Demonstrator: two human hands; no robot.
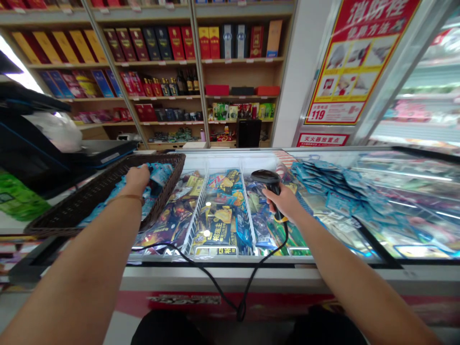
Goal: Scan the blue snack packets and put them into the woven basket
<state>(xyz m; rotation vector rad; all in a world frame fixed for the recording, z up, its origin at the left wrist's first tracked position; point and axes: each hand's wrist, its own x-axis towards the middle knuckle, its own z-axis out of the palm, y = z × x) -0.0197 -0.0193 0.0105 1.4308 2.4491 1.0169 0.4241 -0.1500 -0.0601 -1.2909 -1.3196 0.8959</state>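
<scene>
My right hand is wrapped round the handle of a black barcode scanner, held above the glass top of a chest freezer. A black cable hangs from the scanner's handle in a loop over the freezer's front edge and runs off to the left. On the left, my left hand reaches into a dark brown wicker basket. Its fingers are curled on one of the blue packets inside; the fingertips are partly hidden. More blue packets lie in a loose pile on the glass, right of the scanner.
Bagged frozen goods fill the freezer, split by white wire dividers. Behind stand shelves of boxes and bottles. Dark counter equipment and a green bag are at left. A red-and-yellow sign hangs at right.
</scene>
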